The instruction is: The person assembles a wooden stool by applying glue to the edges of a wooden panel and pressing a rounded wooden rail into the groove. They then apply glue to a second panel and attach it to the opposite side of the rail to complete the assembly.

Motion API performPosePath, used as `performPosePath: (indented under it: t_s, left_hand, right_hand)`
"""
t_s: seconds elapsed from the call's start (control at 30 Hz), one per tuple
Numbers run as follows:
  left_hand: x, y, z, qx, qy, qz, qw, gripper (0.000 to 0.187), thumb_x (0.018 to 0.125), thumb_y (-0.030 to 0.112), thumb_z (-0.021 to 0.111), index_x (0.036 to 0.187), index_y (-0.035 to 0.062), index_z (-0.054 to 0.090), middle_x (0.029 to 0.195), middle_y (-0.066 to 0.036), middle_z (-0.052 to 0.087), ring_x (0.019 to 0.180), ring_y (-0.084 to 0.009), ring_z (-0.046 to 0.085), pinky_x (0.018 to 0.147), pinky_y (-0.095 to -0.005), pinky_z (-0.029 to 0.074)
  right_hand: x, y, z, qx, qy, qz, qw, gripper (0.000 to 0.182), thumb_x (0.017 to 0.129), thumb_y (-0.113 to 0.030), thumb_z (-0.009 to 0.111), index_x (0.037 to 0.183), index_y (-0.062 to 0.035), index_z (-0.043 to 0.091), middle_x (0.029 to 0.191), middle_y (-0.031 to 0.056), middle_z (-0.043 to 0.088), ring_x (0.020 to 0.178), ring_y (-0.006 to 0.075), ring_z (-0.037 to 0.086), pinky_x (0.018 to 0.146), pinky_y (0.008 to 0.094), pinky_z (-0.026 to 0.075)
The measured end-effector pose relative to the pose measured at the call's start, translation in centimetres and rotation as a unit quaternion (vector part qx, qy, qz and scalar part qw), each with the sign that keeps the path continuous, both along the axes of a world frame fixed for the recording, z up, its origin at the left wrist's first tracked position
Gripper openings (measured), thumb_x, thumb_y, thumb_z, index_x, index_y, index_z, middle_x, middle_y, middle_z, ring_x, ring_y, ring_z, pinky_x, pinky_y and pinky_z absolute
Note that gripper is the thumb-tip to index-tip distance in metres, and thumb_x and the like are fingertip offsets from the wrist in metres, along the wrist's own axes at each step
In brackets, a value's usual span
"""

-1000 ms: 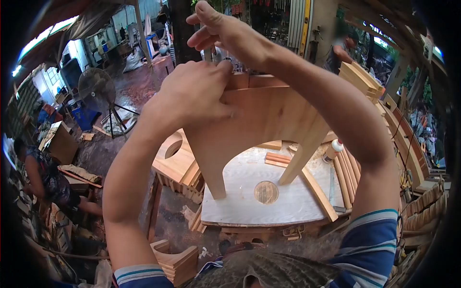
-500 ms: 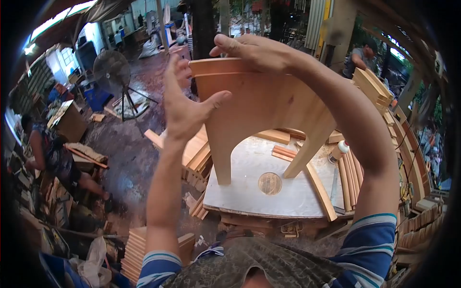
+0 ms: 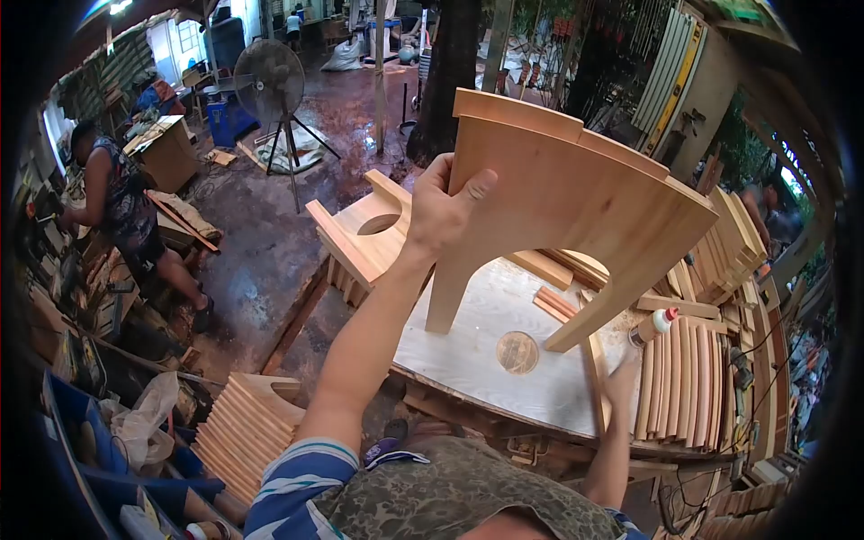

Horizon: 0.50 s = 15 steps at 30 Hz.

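Note:
An arched wooden piece with two legs stands upright on the pale worktable. My left hand grips its upper left edge, thumb on the near face and fingers behind. Thin curved wooden strips lie along its top edge. Low at the right, my right hand is over the table's right part, beside a long wooden bar; its fingers are blurred. Just above that hand is a glue bottle with a red tip. A round wooden disc shows in the tabletop between the legs and me.
Stacked curved slats lie at the right, and more wooden pieces are piled at the lower left. A cut-out wooden part sits left of the table. A co-worker bends at the far left; a fan stands behind.
My right hand has left the top of the arched piece and moved down to the table's right side. My left hand now grips the piece's edge. The view has shifted.

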<state>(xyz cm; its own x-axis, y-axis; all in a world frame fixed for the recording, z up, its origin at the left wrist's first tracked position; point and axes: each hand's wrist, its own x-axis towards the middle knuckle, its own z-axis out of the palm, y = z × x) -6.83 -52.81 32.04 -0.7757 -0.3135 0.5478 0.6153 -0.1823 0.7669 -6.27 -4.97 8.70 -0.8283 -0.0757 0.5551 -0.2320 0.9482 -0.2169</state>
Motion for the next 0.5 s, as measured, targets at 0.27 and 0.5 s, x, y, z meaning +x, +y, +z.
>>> performPosePath:
  t_s: [0.27, 0.5]
  left_hand:
    - [-0.2, 0.0, 0.0, 0.018, 0.021, -0.008, 1.000, 0.050, 0.087, 0.034, 0.086, 0.115, -0.0002, 0.061, 0.101, -0.005, 0.071, 0.089, -0.0090, 0.066, 0.076, -0.0245, 0.056]
    - [0.1, 0.4, 0.3, 0.025, 0.018, 0.013, 0.999, 0.049, 0.085, 0.035, 0.087, 0.111, 0.0012, 0.063, 0.100, -0.004, 0.070, 0.089, -0.0084, 0.063, 0.077, -0.0253, 0.055]
  right_hand:
    - [3.1, 1.4, -6.0, 0.080, -0.265, -0.145, 0.950, 0.082, 0.089, -0.032, 0.071, 0.160, -0.0176, 0.032, 0.116, 0.0281, 0.061, 0.107, 0.0458, 0.062, 0.094, 0.0540, 0.050]
    - [7.5, 5.4, -2.6, -0.376, -0.159, -0.166, 0.898, 0.061, 0.101, -0.023, 0.061, 0.157, -0.0082, 0.041, 0.149, 0.0242, 0.053, 0.135, 0.0383, 0.053, 0.108, 0.0462, 0.046]
